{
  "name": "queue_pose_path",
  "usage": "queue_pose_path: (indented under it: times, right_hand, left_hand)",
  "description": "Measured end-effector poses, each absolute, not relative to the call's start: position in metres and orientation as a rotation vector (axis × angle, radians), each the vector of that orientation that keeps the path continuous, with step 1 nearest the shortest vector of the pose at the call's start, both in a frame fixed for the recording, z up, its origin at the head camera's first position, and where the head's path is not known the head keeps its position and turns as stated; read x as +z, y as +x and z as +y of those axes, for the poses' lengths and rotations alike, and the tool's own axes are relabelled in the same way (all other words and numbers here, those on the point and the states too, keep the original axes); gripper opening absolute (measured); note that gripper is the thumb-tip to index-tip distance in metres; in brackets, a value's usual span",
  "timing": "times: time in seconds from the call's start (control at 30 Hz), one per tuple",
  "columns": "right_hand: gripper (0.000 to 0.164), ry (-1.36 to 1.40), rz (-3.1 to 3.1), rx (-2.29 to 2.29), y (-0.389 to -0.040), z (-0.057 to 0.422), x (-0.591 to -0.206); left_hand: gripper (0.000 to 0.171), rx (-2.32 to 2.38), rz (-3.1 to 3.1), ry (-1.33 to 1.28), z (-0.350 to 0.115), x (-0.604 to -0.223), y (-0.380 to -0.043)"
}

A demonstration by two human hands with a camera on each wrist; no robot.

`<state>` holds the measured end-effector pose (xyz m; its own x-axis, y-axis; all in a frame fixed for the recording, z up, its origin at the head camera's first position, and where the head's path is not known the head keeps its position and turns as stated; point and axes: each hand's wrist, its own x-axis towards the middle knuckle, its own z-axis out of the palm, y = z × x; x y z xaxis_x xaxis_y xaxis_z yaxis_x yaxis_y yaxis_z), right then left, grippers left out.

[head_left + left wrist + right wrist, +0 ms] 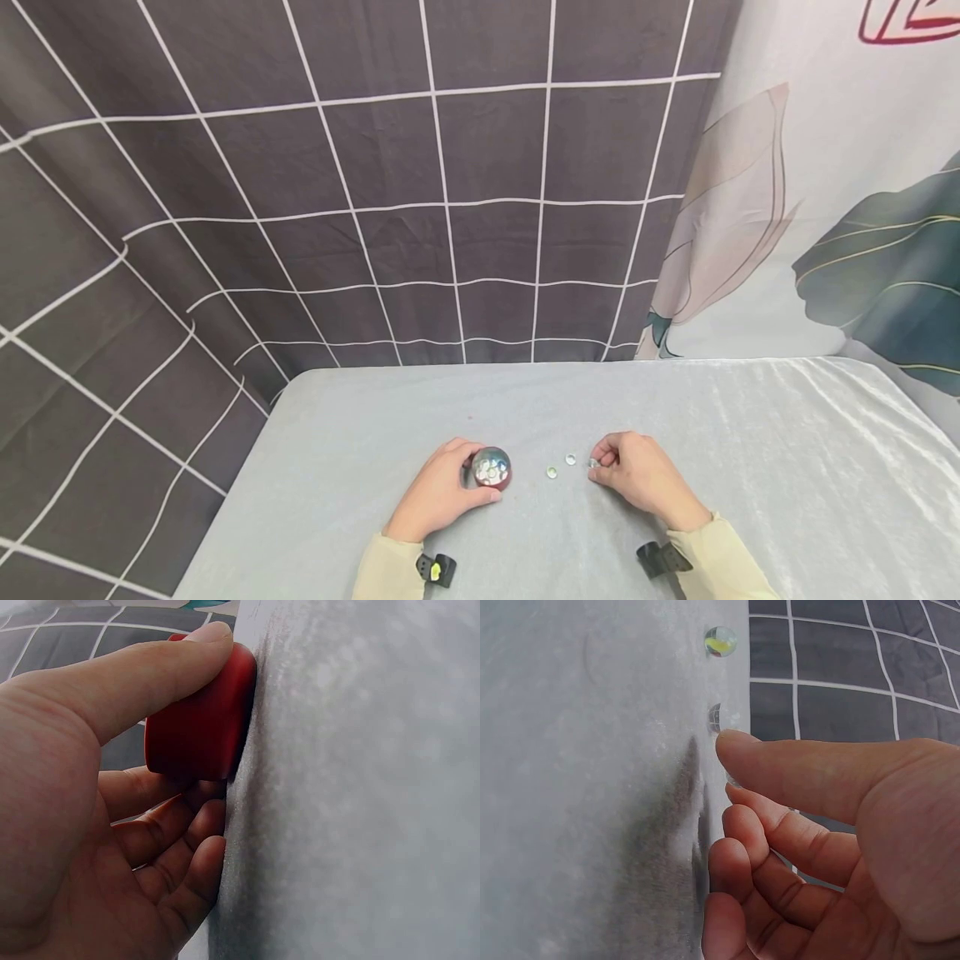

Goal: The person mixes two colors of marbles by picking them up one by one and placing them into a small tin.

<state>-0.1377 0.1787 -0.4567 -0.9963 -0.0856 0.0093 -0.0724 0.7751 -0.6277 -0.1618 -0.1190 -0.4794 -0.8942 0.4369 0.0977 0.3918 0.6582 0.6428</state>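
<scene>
My left hand [442, 492] grips a small red round container [199, 724] between thumb and fingers. In the left wrist view the container stands against the cloth. From the head view its top [492, 467] looks shiny, with several glassy round shapes; whether they lie inside is hard to tell. At the right, my right hand [641, 473] pinches a small clear glass piece [593, 463] between thumb and index finger, low over the cloth. Between the hands lie a glass marble [720, 642] with a yellow-green swirl and a clear glass piece [571, 459], partly behind the thumb in the right wrist view.
A pale grey velvety cloth [360, 417] covers the table. Behind and to the left hangs a dark curtain [487, 150] with a white grid. A pale leaf-patterned curtain [750, 208] hangs at the back right. Each wrist wears a black strapped device [660, 559].
</scene>
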Motion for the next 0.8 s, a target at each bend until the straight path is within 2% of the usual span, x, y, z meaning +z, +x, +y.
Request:
queue_pose_path:
  times: [0.8]
  right_hand:
    - [0.016,-0.184,2.980,-1.054,-0.1370,0.1721,-0.4500]
  left_hand:
    - [0.060,1.048,2.803,0.712,-0.1191,-0.4791,-0.1620]
